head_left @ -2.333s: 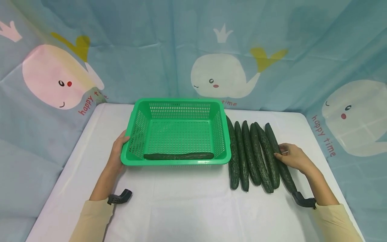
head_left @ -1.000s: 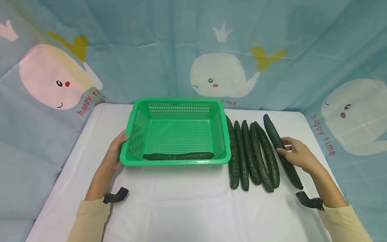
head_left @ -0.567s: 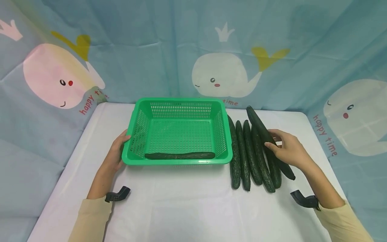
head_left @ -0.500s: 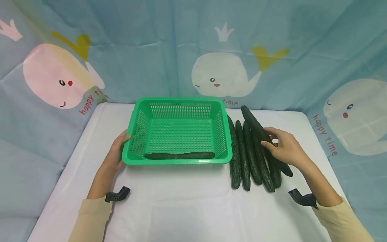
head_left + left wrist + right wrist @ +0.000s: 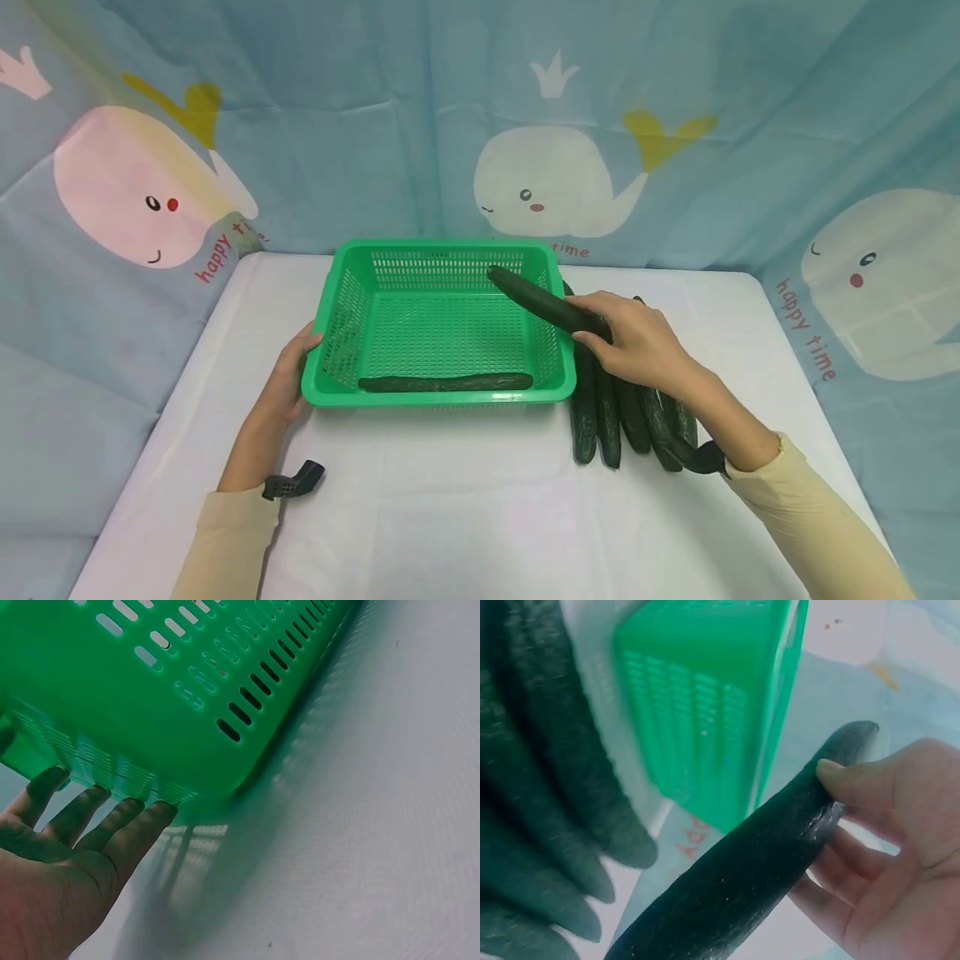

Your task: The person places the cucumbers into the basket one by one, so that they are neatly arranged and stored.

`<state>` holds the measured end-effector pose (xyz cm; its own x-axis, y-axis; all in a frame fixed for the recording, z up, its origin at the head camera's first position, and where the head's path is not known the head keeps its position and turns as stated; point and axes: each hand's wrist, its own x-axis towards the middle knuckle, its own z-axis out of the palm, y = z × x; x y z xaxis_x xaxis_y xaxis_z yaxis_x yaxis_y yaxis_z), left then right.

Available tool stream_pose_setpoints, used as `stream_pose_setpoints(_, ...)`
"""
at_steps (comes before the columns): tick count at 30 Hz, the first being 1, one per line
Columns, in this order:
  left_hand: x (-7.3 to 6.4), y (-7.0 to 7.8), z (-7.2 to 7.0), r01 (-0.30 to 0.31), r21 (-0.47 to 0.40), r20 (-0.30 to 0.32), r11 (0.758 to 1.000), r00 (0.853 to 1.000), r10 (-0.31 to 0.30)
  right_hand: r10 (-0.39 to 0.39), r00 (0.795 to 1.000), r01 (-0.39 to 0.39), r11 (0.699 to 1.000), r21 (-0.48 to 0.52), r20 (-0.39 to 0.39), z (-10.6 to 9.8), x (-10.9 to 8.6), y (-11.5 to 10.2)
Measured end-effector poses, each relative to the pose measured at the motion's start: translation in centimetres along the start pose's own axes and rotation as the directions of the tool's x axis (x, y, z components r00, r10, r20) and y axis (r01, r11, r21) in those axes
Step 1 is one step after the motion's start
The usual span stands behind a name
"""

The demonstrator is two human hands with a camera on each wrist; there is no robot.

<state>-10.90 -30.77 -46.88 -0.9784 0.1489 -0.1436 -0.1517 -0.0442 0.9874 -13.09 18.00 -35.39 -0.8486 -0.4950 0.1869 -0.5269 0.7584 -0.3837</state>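
Note:
My right hand (image 5: pixel 637 337) grips one end of a long dark green cucumber (image 5: pixel 536 300), thumb on one side and fingers on the other. The cucumber's far end reaches over the right rim of a green plastic basket (image 5: pixel 442 398); the right wrist view shows the held cucumber (image 5: pixel 735 870) from near its other end. At the basket's left side, my left hand (image 5: pixel 288 371) holds the rim with the thumb over it. In the left wrist view, the fingers (image 5: pixel 124 825) lie against the outer wall. Another cucumber (image 5: pixel 446 382) lies inside along the front wall.
Several cucumbers (image 5: pixel 585 425) lie side by side on the white table (image 5: pixel 480 508), right of the basket, partly hidden under my right hand and wrist. A blue curtain (image 5: pixel 420 167) with printed whales hangs behind the table.
My right hand has lifted the rightmost cucumber from the row and carried it left, over the other cucumbers to the basket's right rim. The left hand and basket have stayed put.

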Motion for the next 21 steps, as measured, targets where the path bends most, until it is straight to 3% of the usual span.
stream_pose_setpoints(8,0.0,0.0,0.0,0.01,0.019,-0.009,1.0,1.0,-0.01,-0.107,0.989,0.109,0.994,-0.023,0.099,0.2,3.3,-2.7)
stream_pose_setpoints(21,0.0,-0.2,0.2,0.001,0.023,-0.025,1.0,1.0,0.0,-0.193,0.954,0.2,0.98,-0.007,0.232,1.8,7.1,-6.8)
